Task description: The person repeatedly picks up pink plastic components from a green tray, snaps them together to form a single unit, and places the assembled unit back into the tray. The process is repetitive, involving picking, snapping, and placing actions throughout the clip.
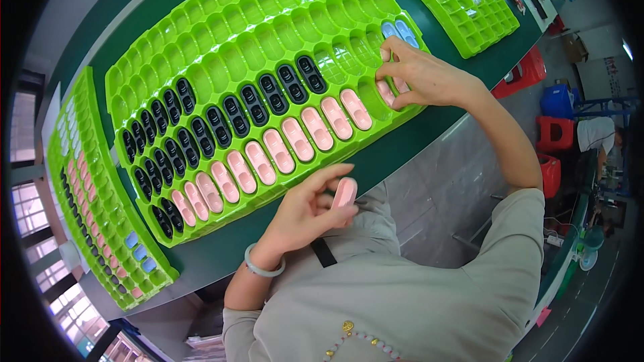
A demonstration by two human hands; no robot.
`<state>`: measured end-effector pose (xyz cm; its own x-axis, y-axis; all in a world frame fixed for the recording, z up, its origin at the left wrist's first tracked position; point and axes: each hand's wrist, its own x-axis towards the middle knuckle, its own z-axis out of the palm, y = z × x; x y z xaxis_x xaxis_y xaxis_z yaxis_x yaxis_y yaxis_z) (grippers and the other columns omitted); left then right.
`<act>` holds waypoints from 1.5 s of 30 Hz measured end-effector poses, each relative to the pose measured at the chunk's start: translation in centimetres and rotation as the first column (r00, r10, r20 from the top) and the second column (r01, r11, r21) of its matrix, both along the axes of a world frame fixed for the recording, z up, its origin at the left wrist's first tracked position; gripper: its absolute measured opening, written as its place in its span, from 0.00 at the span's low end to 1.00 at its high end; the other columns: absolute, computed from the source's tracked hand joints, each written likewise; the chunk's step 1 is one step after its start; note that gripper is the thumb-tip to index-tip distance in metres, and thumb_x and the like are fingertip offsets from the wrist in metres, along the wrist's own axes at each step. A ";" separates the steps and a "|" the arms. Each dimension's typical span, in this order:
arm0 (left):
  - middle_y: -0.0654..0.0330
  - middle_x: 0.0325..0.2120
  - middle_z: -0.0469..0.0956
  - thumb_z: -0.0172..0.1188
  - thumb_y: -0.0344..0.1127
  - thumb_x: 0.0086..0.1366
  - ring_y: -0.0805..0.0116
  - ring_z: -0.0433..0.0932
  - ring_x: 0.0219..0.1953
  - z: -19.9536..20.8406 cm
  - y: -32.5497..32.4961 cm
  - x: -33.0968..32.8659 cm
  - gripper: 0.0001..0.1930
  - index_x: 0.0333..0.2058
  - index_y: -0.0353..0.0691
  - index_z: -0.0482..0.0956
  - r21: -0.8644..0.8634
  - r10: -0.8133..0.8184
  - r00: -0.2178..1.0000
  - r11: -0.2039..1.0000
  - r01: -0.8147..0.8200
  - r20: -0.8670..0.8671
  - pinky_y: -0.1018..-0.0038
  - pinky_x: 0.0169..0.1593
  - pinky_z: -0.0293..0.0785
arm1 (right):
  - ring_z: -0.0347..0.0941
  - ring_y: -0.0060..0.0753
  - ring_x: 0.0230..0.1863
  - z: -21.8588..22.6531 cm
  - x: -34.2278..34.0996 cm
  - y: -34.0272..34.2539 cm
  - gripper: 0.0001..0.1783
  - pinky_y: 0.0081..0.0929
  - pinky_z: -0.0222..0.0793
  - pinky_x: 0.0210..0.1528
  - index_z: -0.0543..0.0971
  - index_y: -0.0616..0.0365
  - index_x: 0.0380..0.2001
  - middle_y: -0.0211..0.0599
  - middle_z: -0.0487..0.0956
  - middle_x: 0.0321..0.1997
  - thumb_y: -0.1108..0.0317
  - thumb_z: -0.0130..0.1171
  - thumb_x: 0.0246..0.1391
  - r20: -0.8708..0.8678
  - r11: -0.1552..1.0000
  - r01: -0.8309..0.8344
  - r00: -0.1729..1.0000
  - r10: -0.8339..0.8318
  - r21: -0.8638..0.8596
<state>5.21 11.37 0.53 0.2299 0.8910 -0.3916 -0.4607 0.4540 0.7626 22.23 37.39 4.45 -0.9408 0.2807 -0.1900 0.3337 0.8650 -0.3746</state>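
Note:
A closed-looking pink oval case point(345, 193) is held between the thumb and fingers of my left hand point(305, 211), just off the near edge of a large green tray point(258, 57). Over the tray's right end, my right hand point(426, 74) curls its thumb and fingers around a pink oval piece point(385, 92) in the nearest row; the fingers partly cover it. To its left, a row of pink oval pieces point(288, 145) fills the pockets. Black oval pieces point(236, 116) sit in the rows behind, and light blue pieces point(405, 33) lie just beyond my right hand.
Another green tray point(157, 265) with black, pink, white and blue pieces stands on the left. A further green tray point(483, 17) lies at the far right on the dark green table point(396, 151). Red stools point(555, 133), a blue bin point(561, 101) and another person point(597, 135) are at the right.

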 end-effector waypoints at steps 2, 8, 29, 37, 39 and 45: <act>0.59 0.37 0.74 0.61 0.27 0.61 0.75 0.78 0.32 -0.1 2.4 1.6 0.30 0.61 0.34 0.60 0.004 -0.006 0.992 1.000 0.007 -0.123 0.79 0.34 0.78 | 0.67 0.46 0.48 0.0 0.1 0.2 0.19 0.36 0.67 0.49 0.78 0.58 0.37 0.45 0.65 0.47 0.69 0.69 0.38 0.004 0.999 -0.037 0.999 0.037 0.035; 0.57 0.36 0.76 0.58 0.32 0.64 0.74 0.79 0.29 -1.3 5.9 4.6 0.32 0.63 0.34 0.55 0.132 0.059 0.970 0.991 -0.028 -0.235 0.79 0.30 0.77 | 0.68 0.47 0.48 -1.6 0.7 -0.3 0.14 0.37 0.67 0.50 0.77 0.61 0.35 0.45 0.66 0.46 0.70 0.65 0.43 0.002 0.977 -0.073 0.997 0.074 0.202; 0.60 0.29 0.72 0.41 0.45 0.73 0.81 0.65 0.17 -0.4 6.1 3.3 0.24 0.62 0.39 0.58 -0.008 -0.029 0.994 1.000 0.030 0.108 0.85 0.19 0.60 | 0.75 0.23 0.29 -0.6 3.2 -1.4 0.09 0.22 0.70 0.34 0.75 0.63 0.39 0.35 0.81 0.31 0.71 0.58 0.55 -0.219 0.833 0.236 0.897 -0.385 -0.500; 0.66 0.28 0.70 0.28 0.57 0.73 0.81 0.59 0.18 0.9 4.3 2.0 0.30 0.59 0.40 0.62 -0.183 0.114 0.853 0.983 -0.022 0.510 0.84 0.19 0.52 | 0.73 0.30 0.41 0.7 2.9 -11.7 0.15 0.31 0.66 0.41 0.78 0.55 0.42 0.32 0.77 0.39 0.67 0.60 0.48 -0.540 0.792 -0.057 0.702 0.465 0.607; 0.68 0.29 0.70 0.32 0.55 0.73 0.83 0.59 0.20 1.0 3.5 1.9 0.28 0.59 0.41 0.63 -0.175 0.134 0.895 0.982 -0.064 0.425 0.85 0.19 0.52 | 0.73 0.31 0.40 0.6 2.0 -12.8 0.14 0.30 0.66 0.41 0.78 0.55 0.42 0.34 0.77 0.39 0.65 0.57 0.51 -0.337 0.608 -0.172 0.701 0.629 0.775; 0.62 0.40 0.71 0.51 0.47 0.69 0.75 0.72 0.39 -0.1 1.2 1.0 0.27 0.59 0.35 0.61 -0.061 0.189 0.920 0.982 -0.178 0.343 0.77 0.41 0.71 | 0.73 0.29 0.42 -0.1 0.8 -13.6 0.13 0.26 0.66 0.43 0.77 0.55 0.42 0.34 0.77 0.38 0.64 0.57 0.54 -0.441 0.704 -0.183 0.666 0.602 0.686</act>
